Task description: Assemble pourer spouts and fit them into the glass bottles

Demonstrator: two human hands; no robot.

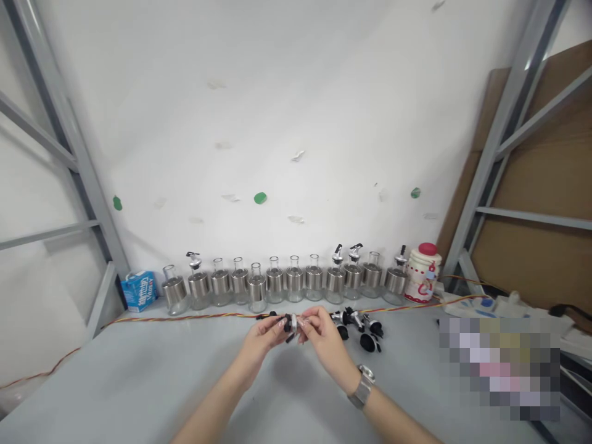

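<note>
A black and silver bottle pourer is held above the grey table between both hands. My left hand pinches its black end, and the fingertips of my right hand close on its silver side. Just right of my right hand lies a loose pile of black and silver pourers. Behind my hands, along the wall, stands a row of glass bottles with metal sleeves. Several have open necks, while others, such as the bottle near the left end, carry a pourer on top.
A blue and white box stands left of the row, and a cream jar with a red lid stands right of it. Twisted red and yellow wire runs across the table. Grey metal posts flank both sides.
</note>
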